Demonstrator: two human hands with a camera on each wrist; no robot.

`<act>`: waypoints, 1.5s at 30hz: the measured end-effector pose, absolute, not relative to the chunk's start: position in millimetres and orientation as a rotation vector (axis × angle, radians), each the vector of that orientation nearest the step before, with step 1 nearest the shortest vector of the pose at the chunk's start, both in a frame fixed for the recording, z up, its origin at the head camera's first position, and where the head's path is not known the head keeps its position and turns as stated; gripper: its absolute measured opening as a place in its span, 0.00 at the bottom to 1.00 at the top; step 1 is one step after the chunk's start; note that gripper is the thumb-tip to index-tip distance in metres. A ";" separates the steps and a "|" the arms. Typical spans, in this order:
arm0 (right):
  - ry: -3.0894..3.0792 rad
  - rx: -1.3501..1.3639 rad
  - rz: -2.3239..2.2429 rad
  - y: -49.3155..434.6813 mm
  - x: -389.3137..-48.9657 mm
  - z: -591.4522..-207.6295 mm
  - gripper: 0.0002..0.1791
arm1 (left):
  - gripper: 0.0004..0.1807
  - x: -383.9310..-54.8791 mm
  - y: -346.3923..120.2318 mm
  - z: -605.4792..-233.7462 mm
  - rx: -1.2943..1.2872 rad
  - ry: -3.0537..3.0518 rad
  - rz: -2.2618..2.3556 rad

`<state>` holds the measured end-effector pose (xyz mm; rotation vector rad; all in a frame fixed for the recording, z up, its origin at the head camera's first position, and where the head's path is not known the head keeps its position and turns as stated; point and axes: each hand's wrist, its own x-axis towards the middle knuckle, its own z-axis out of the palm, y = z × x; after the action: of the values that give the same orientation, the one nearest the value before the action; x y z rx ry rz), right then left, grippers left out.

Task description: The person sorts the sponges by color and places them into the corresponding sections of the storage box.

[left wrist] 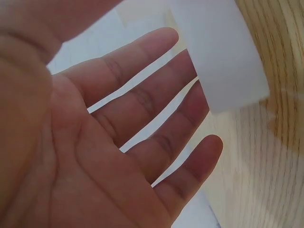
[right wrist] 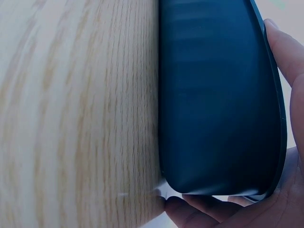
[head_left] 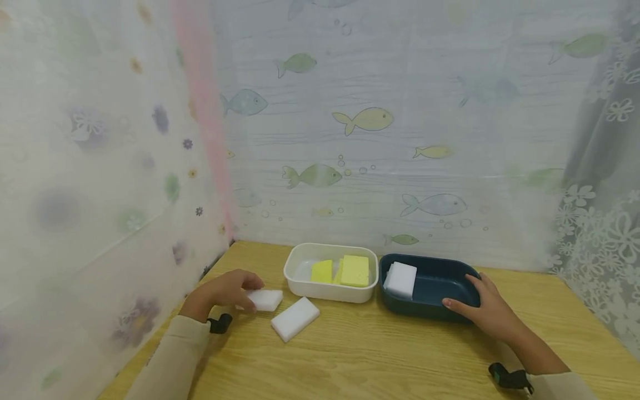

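Note:
At the left of the head view, my left hand [head_left: 230,288] pinches one end of a white sponge block [head_left: 268,300] low over the table. The left wrist view shows the sponge [left wrist: 223,57] in front of some fingertips, with the fingers spread. A second white sponge [head_left: 295,319] lies flat beside it. My right hand [head_left: 492,311] grips the right end of a dark blue container [head_left: 425,309], thumb at the near rim. White sponge [head_left: 401,280] stands at the left inside that container. In the right wrist view, fingers [right wrist: 190,211] curl round the container's end.
A white container [head_left: 330,291] with yellow sponges [head_left: 355,271] stands directly left of the dark blue one. Behind the wooden table [head_left: 360,361] hangs a fish-print curtain [head_left: 370,166]. A flowered curtain [head_left: 100,183] borders the left side.

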<state>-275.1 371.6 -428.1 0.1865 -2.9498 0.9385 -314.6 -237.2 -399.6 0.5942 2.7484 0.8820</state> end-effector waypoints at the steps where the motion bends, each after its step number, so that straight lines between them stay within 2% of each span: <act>1: -2.950 0.186 0.938 371.6 -275.2 -428.0 0.62 | 0.34 -314.5 -237.0 -399.5 0.589 2.753 0.877; 15: -2.951 0.181 0.937 371.5 -275.3 -427.7 0.62 | 0.31 -319.4 -225.7 -408.5 0.532 2.793 0.821; 37: -2.951 0.186 0.948 372.2 -275.6 -428.4 0.62 | 0.26 -312.0 -199.3 -405.3 0.588 2.802 0.709; 45: -2.950 0.190 0.946 372.2 -276.1 -428.8 0.62 | 0.28 -308.3 -190.0 -404.1 0.543 2.812 0.675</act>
<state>-276.1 372.2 -428.8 0.1900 -2.9503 0.9464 -308.3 -190.0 -404.1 0.5432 2.8118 0.6751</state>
